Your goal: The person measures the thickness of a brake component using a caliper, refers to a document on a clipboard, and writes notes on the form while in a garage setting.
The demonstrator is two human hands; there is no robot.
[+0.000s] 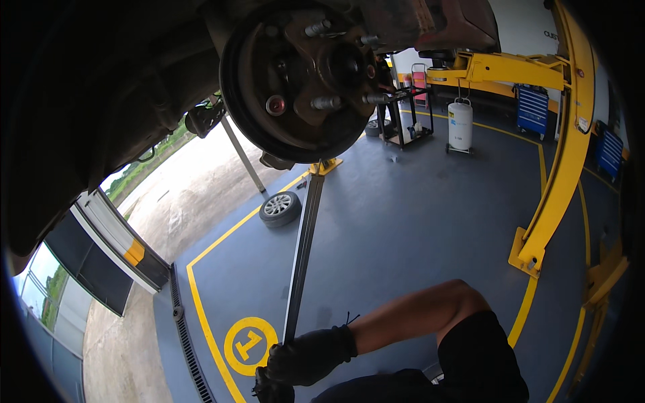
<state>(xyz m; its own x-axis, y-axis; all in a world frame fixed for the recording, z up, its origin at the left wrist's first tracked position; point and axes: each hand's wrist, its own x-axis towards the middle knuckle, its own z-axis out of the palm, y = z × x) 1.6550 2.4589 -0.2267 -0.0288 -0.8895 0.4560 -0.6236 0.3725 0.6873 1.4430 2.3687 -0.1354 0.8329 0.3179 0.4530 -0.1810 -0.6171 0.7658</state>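
My right hand (310,354) wears a black glove and reaches in from the lower right on a bare forearm with a black sleeve. Its fingers are curled downward over the near end of a long dark floor strip (304,242). Whether they hold anything is hidden. Just below it, a second dark gloved shape (271,390) at the frame's bottom edge looks like my left hand, mostly cut off. Overhead hangs a raised car's bare wheel hub (299,74), a rusty drum with several studs and no wheel on it.
A loose wheel (280,208) lies flat on the grey floor near a yellow painted line. A yellow lift post (561,168) stands at right. Further back are a white drum on wheels (460,125), a black cart (405,121) and blue tool cabinets (533,109). An open doorway is at left.
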